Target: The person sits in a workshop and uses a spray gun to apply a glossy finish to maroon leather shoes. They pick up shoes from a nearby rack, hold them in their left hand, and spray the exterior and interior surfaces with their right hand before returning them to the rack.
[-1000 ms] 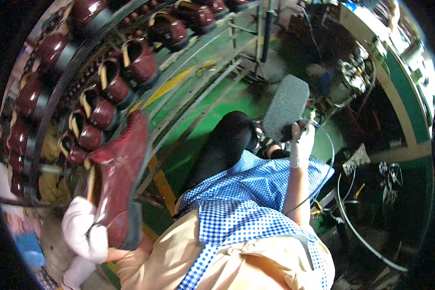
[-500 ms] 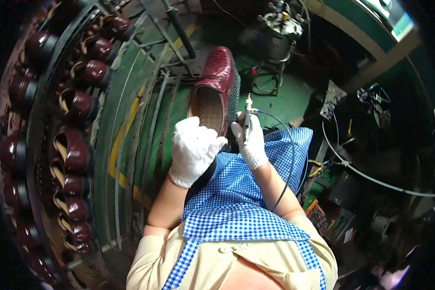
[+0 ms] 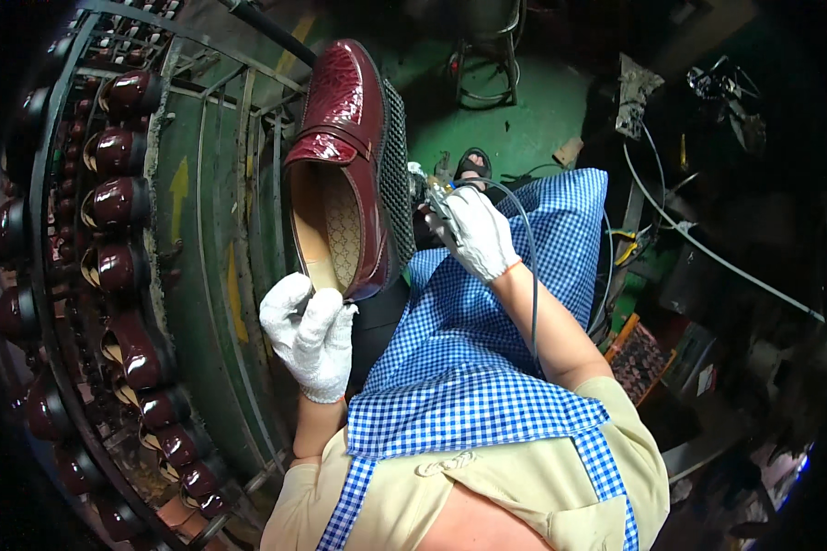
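The left hand [image 3: 309,332], gloved in white, gripped the heel end of a dark red loafer [image 3: 345,165], holding it toe-away above the lap with its opening turned up. The right hand [image 3: 476,231], also gloved, was closed around a small corded tool [image 3: 436,195] whose tip stood just beside the shoe's patterned sole edge [image 3: 395,174]. The work looked to be at the point of bringing tool to sole edge; the next move would call for a steady shoe and a fine approach along that rim. Room was tight to the left, where a rack of glossy shoes [image 3: 110,202] curved close, while the green floor [image 3: 524,129] beyond the toe lay more open. The cord [image 3: 529,275] trailed across the checked apron [image 3: 487,367].
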The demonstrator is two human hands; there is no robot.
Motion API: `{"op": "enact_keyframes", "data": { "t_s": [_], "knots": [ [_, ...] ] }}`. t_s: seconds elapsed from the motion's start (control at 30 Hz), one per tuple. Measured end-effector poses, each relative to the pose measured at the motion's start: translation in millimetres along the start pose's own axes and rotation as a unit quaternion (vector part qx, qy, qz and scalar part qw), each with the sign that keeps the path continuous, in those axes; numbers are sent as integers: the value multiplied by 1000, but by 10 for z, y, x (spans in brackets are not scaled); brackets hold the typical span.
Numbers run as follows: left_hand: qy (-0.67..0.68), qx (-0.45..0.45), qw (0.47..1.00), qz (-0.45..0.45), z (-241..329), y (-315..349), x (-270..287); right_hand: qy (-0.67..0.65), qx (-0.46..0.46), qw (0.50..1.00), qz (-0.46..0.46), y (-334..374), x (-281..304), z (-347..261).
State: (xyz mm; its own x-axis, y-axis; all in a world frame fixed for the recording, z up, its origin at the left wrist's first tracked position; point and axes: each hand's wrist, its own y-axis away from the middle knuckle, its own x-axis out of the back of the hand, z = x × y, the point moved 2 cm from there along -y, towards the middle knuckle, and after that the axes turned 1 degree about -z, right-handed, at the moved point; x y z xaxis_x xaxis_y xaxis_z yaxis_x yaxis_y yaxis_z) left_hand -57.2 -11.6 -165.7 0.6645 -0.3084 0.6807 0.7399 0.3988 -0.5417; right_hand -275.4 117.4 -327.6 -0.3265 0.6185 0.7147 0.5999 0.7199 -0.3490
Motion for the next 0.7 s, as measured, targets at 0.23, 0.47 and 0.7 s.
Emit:
{"op": "enact_keyframes", "data": {
  "t_s": [0.23, 0.47, 0.7],
  "knots": [
    [-3, -15, 1000, -5, 6, -26, 76, -111, -32, 992, -41, 149, 239, -121],
    [40, -10, 999, 19, -57, -26, 9, -345, -93, 927, -116, 284, 1100, -534],
    [82, 8, 997, -2, -103, 0, 54, -324, -31, 943, -63, 231, 974, -649]
  ]
}}
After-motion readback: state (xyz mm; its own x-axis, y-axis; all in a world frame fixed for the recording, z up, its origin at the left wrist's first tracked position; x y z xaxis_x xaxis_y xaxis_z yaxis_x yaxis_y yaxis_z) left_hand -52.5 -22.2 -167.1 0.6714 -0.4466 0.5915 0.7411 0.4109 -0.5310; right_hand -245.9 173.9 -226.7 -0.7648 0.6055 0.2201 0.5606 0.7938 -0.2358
